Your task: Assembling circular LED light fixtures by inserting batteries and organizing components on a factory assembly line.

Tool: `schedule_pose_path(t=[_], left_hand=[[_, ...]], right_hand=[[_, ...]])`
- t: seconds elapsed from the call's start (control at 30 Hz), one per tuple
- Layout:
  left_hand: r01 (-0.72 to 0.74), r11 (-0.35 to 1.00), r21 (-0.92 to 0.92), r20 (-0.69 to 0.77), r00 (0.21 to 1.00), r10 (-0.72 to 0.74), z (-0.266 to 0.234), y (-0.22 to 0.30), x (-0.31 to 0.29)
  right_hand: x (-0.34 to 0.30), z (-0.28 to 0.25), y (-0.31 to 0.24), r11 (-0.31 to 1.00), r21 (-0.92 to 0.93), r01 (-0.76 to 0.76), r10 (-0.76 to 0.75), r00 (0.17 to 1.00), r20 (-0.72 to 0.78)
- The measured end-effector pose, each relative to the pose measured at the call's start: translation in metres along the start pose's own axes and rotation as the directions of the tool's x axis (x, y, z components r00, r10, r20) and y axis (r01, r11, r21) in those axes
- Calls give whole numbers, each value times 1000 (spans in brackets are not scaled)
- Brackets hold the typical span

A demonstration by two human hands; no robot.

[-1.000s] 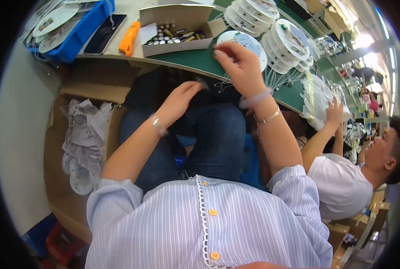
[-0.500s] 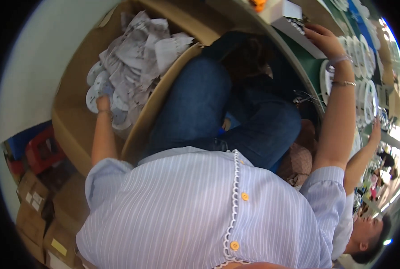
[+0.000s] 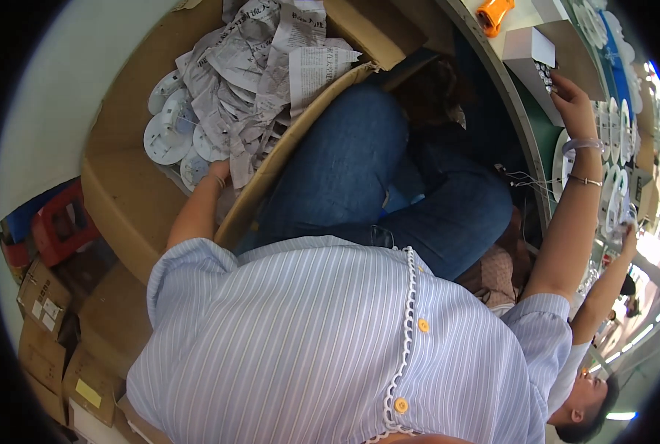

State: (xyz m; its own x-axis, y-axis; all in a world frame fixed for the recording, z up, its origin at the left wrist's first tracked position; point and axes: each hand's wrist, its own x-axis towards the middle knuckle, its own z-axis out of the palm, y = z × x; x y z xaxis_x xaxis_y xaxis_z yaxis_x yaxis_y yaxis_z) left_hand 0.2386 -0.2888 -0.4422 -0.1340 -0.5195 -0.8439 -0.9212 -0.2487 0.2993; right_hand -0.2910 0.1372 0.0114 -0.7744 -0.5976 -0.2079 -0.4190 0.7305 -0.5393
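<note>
My left hand [image 3: 218, 171] is down inside a large cardboard box [image 3: 112, 192], at the lower edge of a heap of crumpled newspaper [image 3: 248, 74]. Its fingertips are hidden, so its grip cannot be seen. Several round white plastic discs [image 3: 168, 137] with small fittings lie beside it. Up on the bench, my right hand [image 3: 572, 100] reaches to a small white box [image 3: 528, 48] that holds small dark-and-silver parts [image 3: 543, 74]. Its thumb and fingers are drawn together at these parts; what is between them is too small to make out.
An orange tool or bottle [image 3: 494, 15] lies on the bench near the white box. Rows of white discs [image 3: 612, 133] stand beyond my right arm. Thin wires [image 3: 526, 177] hang over the bench edge. A co-worker [image 3: 592, 396] sits at my right. A red stool [image 3: 63, 222] and cartons [image 3: 45, 300] stand at left.
My left hand has moved right, from the white discs to the newspaper's lower edge. My right hand stays by the white box, its fingers now closer together. The whole view has shifted a little.
</note>
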Motion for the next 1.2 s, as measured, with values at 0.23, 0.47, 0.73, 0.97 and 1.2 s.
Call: schedule_pose_path(t=[0.23, 0.47, 0.73, 0.97, 1.2], left_hand=[[295, 790, -538, 516, 856, 32, 29, 83, -90], [198, 866, -460, 278, 958, -71, 17, 56, -76], [318, 795, -516, 427, 901, -83, -20, 62, -110], [73, 990, -122, 175, 983, -51, -58, 109, -159], [-629, 757, 177, -233, 721, 653, -152, 161, -212]], right_hand=[[-20, -12, -11, 993, -113, -43, 38, 998, -47], [-15, 6, -17, 990, 134, -33, 63, 971, -230], [-15, 1, -23, 996, 48, -72, 72, 997, -16], [-3, -7, -14, 962, -259, -84, 66, 995, -78], [9, -1, -20, 886, -435, -162, 117, 985, -128]])
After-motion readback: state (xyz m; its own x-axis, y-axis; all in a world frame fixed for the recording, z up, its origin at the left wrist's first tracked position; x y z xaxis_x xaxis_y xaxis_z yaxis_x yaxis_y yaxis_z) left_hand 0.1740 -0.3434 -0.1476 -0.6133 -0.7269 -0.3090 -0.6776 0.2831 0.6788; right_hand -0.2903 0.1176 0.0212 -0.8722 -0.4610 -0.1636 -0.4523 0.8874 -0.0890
